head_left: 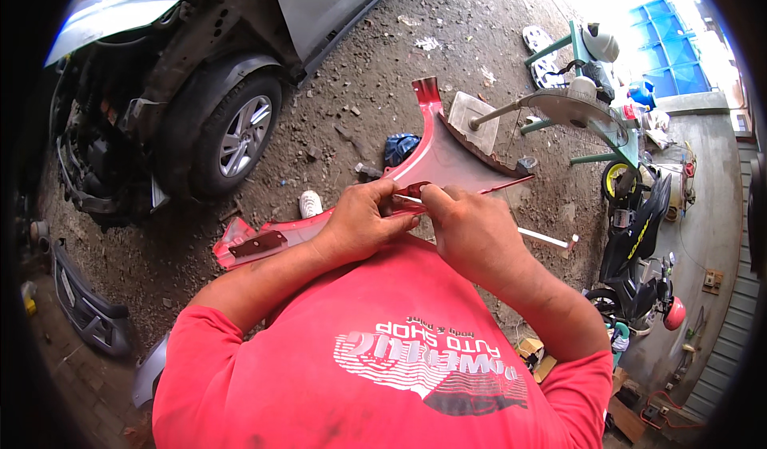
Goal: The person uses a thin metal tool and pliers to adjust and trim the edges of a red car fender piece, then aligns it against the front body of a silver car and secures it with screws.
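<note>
A red car fender (447, 156) with a curved wheel-arch edge lies in front of me, its dull inner side showing and its narrow tail reaching left. My left hand (363, 219) is closed on the fender's near edge, thumb and fingers pinched together. Right beside it, my right hand (471, 229) is curled shut at the same edge; whatever its fingers hold is hidden. A small red piece shows between the two hands, and I cannot tell whether it belongs to the fender. Past my right hand a thin white bar (543, 237) sticks out to the right.
A grey car with its front stripped and a wheel (244, 136) stands at the left on gravel. A pedestal fan (571, 112) lies tilted beyond the fender, near a green stool (575, 45). A motorcycle (639, 241) is at the right, and a loose bumper (88, 305) at the left.
</note>
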Demonstrator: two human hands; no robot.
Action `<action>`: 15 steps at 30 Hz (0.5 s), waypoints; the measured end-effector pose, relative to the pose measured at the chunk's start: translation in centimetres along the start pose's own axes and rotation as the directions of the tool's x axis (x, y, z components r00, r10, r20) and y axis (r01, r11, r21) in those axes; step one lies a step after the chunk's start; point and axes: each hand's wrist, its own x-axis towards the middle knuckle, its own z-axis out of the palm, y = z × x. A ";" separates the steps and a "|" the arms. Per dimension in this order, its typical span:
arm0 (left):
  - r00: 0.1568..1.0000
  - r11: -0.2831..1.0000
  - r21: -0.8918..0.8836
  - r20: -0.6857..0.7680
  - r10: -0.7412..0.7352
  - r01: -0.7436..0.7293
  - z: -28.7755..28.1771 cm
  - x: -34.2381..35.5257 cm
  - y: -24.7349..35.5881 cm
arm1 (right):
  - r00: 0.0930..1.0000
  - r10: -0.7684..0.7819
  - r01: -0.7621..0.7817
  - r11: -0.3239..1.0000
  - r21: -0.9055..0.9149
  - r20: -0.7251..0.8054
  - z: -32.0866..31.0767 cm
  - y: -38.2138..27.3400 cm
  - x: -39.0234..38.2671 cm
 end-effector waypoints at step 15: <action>0.999 1.000 0.029 -0.050 0.002 0.000 -1.2 0.3 0.7 | 0.999 0.043 -0.043 0.999 0.010 0.013 -0.9 1.7 1.0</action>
